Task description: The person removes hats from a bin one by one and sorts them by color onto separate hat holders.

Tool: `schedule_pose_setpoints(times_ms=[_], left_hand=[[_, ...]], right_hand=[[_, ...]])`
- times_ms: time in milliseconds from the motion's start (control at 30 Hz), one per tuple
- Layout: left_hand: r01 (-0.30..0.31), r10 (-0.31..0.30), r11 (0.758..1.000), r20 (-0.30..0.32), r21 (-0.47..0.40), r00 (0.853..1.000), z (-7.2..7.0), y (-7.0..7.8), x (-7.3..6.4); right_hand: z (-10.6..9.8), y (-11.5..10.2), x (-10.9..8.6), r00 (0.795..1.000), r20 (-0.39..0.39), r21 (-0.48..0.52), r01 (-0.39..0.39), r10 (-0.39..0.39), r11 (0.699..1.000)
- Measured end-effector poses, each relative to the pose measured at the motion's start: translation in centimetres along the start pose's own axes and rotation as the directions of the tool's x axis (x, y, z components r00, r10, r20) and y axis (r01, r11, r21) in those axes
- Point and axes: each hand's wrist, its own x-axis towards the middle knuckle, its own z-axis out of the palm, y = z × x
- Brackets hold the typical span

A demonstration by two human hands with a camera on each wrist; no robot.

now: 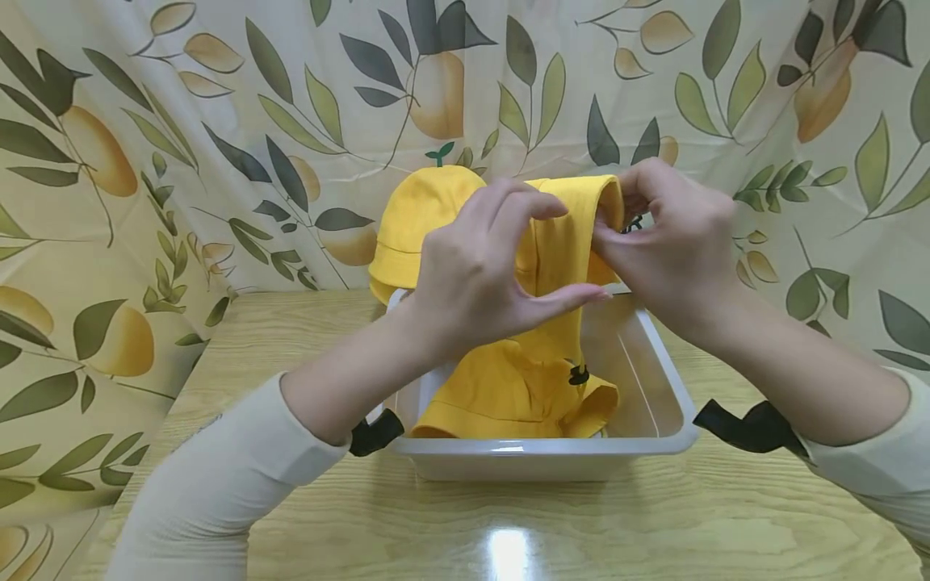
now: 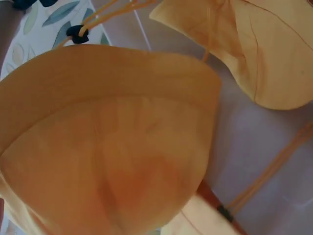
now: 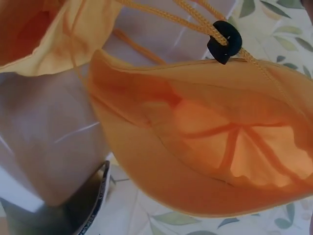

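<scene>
A yellow bucket hat (image 1: 563, 242) is raised above a white tray (image 1: 552, 445). My right hand (image 1: 672, 234) pinches its brim, thumb inside the fold. Thumb and fingers spread in a wide C, my left hand (image 1: 487, 258) is in front of the hat's left part with nothing pinched between them. Its inside (image 3: 244, 152) faces the right wrist camera, with a black cord toggle (image 3: 224, 42) beside the brim. In the left wrist view, the hat's outside (image 2: 112, 147) fills much of the frame. Another yellow hat (image 1: 487, 395) lies in the tray.
A yellow hat (image 1: 425, 210) with a green sprout on top sits at the tray's back left, partly hidden by my left hand. The tray stands on a wood-grain table (image 1: 320, 492). Behind hangs a leaf-and-fruit patterned curtain (image 1: 305, 105).
</scene>
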Motion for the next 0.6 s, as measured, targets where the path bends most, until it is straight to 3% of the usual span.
schedule_pose_setpoints(times_ms=[100,300,467,600], left_hand=[[0.049,-0.050,0.997,0.016,0.053,0.999,0.3,0.3,-0.3],[0.070,-0.071,0.997,0.072,0.010,0.995,-0.8,0.5,-1.8],[0.067,-0.064,0.998,0.108,-0.018,0.992,-1.8,-0.8,-4.2],[0.106,-0.100,0.993,0.125,-0.046,0.987,-2.8,-2.2,-6.5]], right_hand=[[0.2,-0.1,0.2,1.000,0.001,-0.004,-0.009,0.009,1.000],[0.3,0.0,0.0,1.000,-0.022,0.008,0.003,-0.003,1.000],[-0.2,0.4,-0.1,0.997,-0.070,0.009,-0.019,0.020,1.000],[-0.6,0.8,-0.3,0.994,-0.109,-0.017,-0.023,0.021,1.000]])
